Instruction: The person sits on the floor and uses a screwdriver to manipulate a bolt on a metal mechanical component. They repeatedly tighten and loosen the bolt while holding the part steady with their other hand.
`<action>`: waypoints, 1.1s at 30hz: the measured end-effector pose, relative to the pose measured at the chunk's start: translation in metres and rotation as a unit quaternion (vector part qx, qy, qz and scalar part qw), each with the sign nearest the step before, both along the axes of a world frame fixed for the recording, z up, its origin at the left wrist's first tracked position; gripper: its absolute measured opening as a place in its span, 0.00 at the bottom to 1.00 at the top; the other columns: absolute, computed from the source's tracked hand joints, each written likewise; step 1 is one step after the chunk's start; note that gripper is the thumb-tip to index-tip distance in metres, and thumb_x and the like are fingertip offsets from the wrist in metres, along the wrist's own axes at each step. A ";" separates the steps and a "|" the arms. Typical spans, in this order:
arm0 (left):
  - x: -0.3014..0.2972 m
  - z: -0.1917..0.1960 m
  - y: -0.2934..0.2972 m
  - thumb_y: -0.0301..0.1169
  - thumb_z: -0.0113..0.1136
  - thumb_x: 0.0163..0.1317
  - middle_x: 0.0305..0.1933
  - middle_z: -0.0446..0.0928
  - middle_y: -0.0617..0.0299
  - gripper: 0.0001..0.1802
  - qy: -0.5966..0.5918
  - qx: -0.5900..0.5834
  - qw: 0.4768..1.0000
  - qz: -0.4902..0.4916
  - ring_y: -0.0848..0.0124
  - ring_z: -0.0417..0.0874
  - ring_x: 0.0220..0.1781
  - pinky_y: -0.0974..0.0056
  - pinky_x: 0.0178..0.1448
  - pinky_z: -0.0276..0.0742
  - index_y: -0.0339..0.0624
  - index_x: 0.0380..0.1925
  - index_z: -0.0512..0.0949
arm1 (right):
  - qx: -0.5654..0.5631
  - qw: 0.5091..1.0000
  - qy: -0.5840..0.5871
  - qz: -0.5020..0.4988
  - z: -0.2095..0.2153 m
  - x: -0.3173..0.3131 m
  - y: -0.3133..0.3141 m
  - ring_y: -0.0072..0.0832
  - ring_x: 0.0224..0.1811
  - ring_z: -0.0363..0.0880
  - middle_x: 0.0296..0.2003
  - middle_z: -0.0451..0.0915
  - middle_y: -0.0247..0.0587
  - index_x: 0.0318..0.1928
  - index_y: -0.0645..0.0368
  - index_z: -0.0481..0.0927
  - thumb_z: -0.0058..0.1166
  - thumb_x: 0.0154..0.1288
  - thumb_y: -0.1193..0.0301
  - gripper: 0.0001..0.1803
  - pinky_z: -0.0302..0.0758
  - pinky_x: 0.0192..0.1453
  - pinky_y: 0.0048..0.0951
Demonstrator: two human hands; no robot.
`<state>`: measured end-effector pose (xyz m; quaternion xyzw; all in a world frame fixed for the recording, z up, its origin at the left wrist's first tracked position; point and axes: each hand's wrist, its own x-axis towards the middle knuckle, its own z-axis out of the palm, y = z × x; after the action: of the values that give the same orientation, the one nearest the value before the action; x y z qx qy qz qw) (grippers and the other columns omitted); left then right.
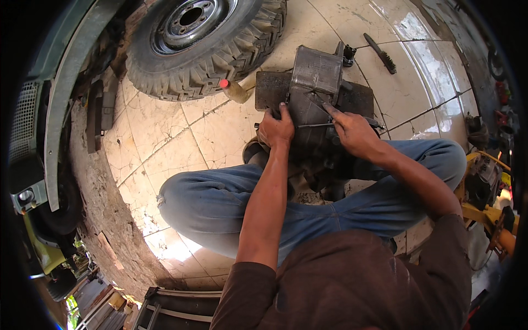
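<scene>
A dark, greasy metal casing (316, 71), boxy and apparently a vehicle part, stands on the floor in front of my crossed legs. My left hand (276, 129) is closed at its left edge, thumb pointing up along the side; the fingers underneath are partly hidden. In my right hand (355, 132) is a thin, dark pointed tool (320, 101), its tip against the casing's upper face. The tool's exact kind is unclear. A slim metal rod (314, 126) runs crosswise over the casing between my hands. Dark flat plates (271, 88) show on both sides behind it.
A large knobbly tyre on a steel wheel (206, 60) lies at the upper left. Beside it is a bottle with a red cap (235, 91). A black brush (380, 53) rests on the tiled floor (165, 132) at upper right. Yellow machinery (484, 187) stands at right.
</scene>
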<state>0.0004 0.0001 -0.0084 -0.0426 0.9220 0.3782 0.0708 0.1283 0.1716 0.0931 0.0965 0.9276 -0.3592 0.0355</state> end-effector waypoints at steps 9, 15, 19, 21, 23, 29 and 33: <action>0.001 0.001 0.003 0.56 0.59 0.64 0.41 0.86 0.38 0.33 0.015 -0.004 1.000 0.005 0.40 0.86 0.46 0.44 0.53 0.79 0.31 0.43 0.85 | -0.003 0.991 0.086 -0.101 -0.026 -0.007 -0.038 0.59 0.39 0.79 0.36 0.79 0.60 0.63 0.60 0.79 0.51 0.71 0.74 0.21 0.75 0.46 0.52; -0.001 -0.006 -0.001 0.56 0.59 0.64 0.41 0.86 0.39 0.33 0.020 0.004 1.000 0.013 0.41 0.87 0.47 0.45 0.54 0.79 0.31 0.44 0.85 | -0.031 0.986 0.096 -0.134 -0.022 -0.005 -0.044 0.56 0.39 0.79 0.34 0.78 0.59 0.62 0.62 0.79 0.51 0.71 0.75 0.20 0.75 0.45 0.49; 0.001 0.000 0.001 0.57 0.59 0.64 0.41 0.86 0.38 0.34 0.003 0.005 1.000 0.003 0.41 0.86 0.47 0.45 0.54 0.78 0.31 0.45 0.85 | -0.024 0.983 0.120 -0.139 -0.034 -0.005 -0.045 0.55 0.38 0.80 0.34 0.79 0.58 0.62 0.62 0.79 0.51 0.71 0.76 0.20 0.75 0.44 0.47; 0.001 -0.002 0.000 0.57 0.59 0.64 0.41 0.86 0.38 0.34 0.015 0.006 1.000 0.011 0.40 0.86 0.47 0.44 0.54 0.78 0.31 0.44 0.85 | -0.024 0.983 0.115 -0.142 -0.032 -0.004 -0.046 0.53 0.39 0.81 0.36 0.80 0.58 0.63 0.63 0.79 0.52 0.72 0.76 0.20 0.76 0.45 0.43; -0.001 -0.011 -0.004 0.57 0.58 0.64 0.40 0.86 0.38 0.33 0.045 0.005 0.999 0.030 0.39 0.86 0.46 0.43 0.53 0.78 0.31 0.43 0.85 | -0.023 0.986 0.089 -0.138 -0.025 -0.003 -0.046 0.49 0.41 0.83 0.40 0.82 0.58 0.63 0.66 0.78 0.52 0.74 0.75 0.19 0.77 0.47 0.36; 0.001 0.000 0.001 0.58 0.58 0.64 0.43 0.86 0.37 0.35 -0.007 0.001 1.000 0.001 0.41 0.86 0.50 0.45 0.57 0.78 0.31 0.47 0.84 | -0.043 0.972 0.167 -0.161 -0.047 0.001 -0.044 0.53 0.42 0.83 0.40 0.82 0.61 0.63 0.63 0.78 0.52 0.74 0.74 0.20 0.78 0.49 0.40; -0.001 -0.011 -0.001 0.59 0.57 0.65 0.45 0.85 0.37 0.36 0.003 -0.008 1.000 0.016 0.41 0.85 0.52 0.46 0.59 0.77 0.31 0.50 0.84 | -0.106 0.973 0.084 -0.189 -0.033 0.000 -0.043 0.39 0.40 0.86 0.39 0.84 0.58 0.65 0.65 0.77 0.50 0.76 0.72 0.20 0.78 0.48 0.34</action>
<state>-0.0004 -0.0013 -0.0197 -0.0567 0.9245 0.3717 0.0621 0.1285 0.1290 0.0602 0.2357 0.8487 -0.4625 -0.1008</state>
